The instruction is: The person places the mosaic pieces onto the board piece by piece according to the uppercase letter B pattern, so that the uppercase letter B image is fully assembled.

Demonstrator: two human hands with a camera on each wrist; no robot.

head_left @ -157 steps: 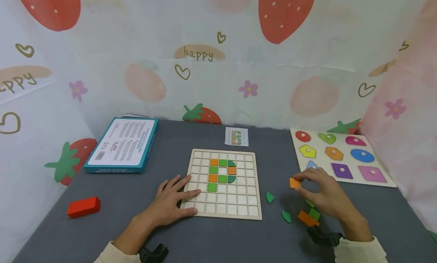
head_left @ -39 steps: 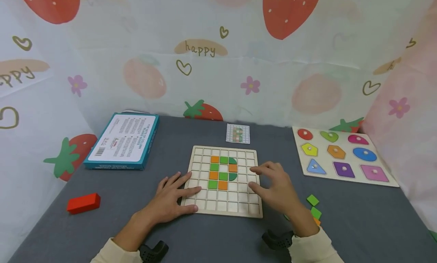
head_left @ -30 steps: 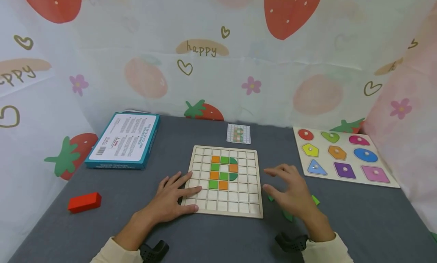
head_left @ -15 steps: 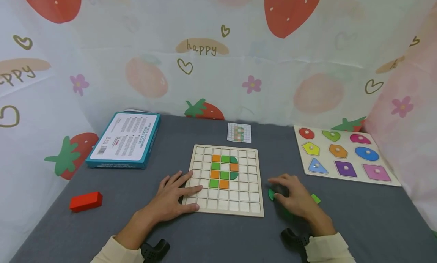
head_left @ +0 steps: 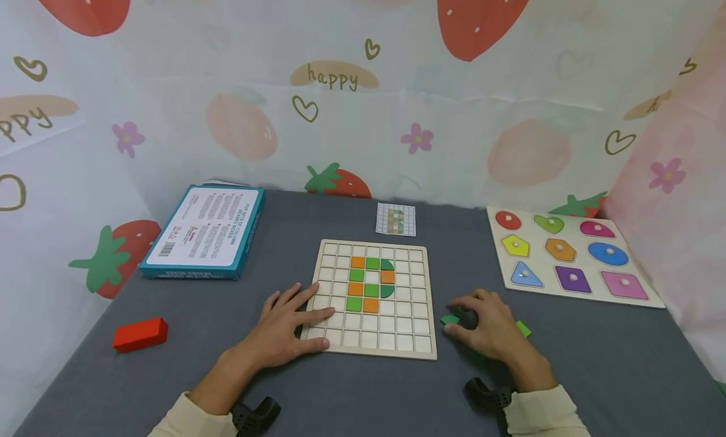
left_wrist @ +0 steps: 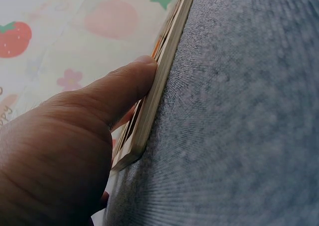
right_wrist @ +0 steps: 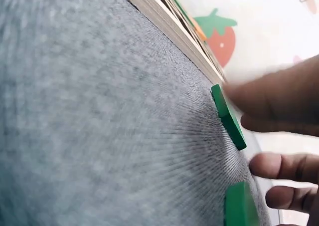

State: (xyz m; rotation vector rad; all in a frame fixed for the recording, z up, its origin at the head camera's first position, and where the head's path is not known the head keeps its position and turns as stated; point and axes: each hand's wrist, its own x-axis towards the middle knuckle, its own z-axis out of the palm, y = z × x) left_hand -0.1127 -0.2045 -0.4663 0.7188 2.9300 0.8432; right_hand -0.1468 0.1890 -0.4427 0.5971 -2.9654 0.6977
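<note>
My left hand (head_left: pixel 283 330) lies with spread fingers over the left edge of a wooden grid board (head_left: pixel 397 345); in the left wrist view its thumb (left_wrist: pixel 122 84) rests along the board's edge. Orange, light green and dark green tiles sit in the board's cells. Right of the board, my right hand (head_left: pixel 488 320) has its thumb and index finger at a dark green quarter-circle tile (head_left: pixel 450 320), pinching its edge close to the table. A second dark green tile (right_wrist: pixel 241 206) lies nearer in the right wrist view. My right hand covers most of the other loose tiles in the head view.
A light green square tile (head_left: pixel 523 328) shows beside my right wrist. Behind the board lies a small pattern card (head_left: pixel 396 220). A knobbed shape puzzle (head_left: pixel 533 260) lies at right, a blue box (head_left: pixel 198 235) at back left, and a red block (head_left: pixel 140 335) at left.
The orange tile my right hand held earlier now sits in the board's lower row. That hand has moved back right to the dark green tile, which has turned slightly. My left hand stays put.
</note>
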